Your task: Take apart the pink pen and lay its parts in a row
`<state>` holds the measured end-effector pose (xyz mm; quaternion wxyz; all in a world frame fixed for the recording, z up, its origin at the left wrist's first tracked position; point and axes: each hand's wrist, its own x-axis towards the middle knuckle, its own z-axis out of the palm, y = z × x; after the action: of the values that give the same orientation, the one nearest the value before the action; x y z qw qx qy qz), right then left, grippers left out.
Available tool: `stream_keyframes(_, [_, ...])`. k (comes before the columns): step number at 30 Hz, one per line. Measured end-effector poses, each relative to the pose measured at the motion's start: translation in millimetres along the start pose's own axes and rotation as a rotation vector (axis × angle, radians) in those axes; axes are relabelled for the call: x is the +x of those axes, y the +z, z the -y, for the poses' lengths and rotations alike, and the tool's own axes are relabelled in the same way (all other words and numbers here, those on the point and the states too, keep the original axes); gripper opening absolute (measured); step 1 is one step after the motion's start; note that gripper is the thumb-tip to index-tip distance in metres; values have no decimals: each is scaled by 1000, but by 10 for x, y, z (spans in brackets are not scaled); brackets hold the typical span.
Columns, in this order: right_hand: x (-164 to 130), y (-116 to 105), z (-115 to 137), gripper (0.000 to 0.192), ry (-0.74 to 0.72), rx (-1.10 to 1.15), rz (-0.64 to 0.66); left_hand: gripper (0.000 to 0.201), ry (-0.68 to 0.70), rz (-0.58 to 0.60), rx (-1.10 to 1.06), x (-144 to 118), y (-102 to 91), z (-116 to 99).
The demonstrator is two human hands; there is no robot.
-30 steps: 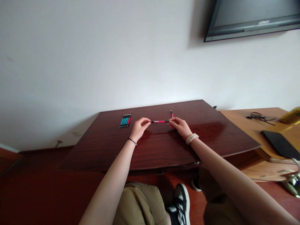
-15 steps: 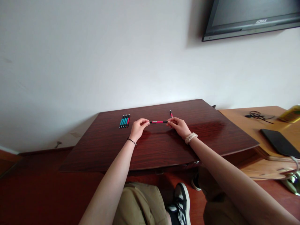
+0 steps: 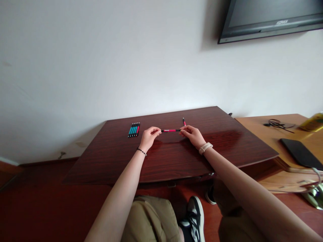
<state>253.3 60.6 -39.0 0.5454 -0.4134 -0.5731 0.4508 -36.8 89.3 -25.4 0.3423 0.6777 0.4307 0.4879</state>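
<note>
A pink pen with black ends (image 3: 170, 130) is stretched level between my two hands, above the middle of the table. My left hand (image 3: 151, 136) pinches its left end between thumb and fingers. Its right end is pinched by my right hand (image 3: 191, 134). Just behind my right hand lies a second pink and black pen (image 3: 184, 121), its near part hidden by the fingers. To the left of my left hand, several blue pens (image 3: 132, 129) lie side by side in a neat row, with one pink pen (image 3: 138, 129) at the row's right edge.
The dark wooden table (image 3: 106, 161) stands against a white wall. To the right, a lighter wooden cabinet (image 3: 254, 126) holds a black cable (image 3: 277, 124), a flat black device (image 3: 300, 152) and a yellow package (image 3: 313, 123). A television (image 3: 272, 23) hangs at upper right.
</note>
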Motion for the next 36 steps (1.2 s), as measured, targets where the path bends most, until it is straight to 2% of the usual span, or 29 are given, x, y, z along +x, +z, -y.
stream_keyframes(6, [-26, 9, 68, 43, 5, 63, 17, 29, -4, -14, -49, -13, -6, -41])
stream_keyframes(14, [-72, -7, 180, 47, 28, 168, -59, 36, -108, 65, -330, -58, 33, -119])
stream_keyframes(20, [-112, 258, 277, 47, 61, 400, -53, 38, -161, 162, -507, -72, 26, -84])
stream_keyframes(24, [-121, 388, 300, 44, 41, 425, -65, 46, -196, 206, -595, -96, 6, -102])
stream_keyframes(29, [-105, 336, 310, 37, -32, 442, -56, 44, -267, 210, -679, -101, 27, -139])
stream_keyframes(36, [-50, 231, 321, 35, -96, 372, -49, 30, -267, 110, -708, -38, 10, -123])
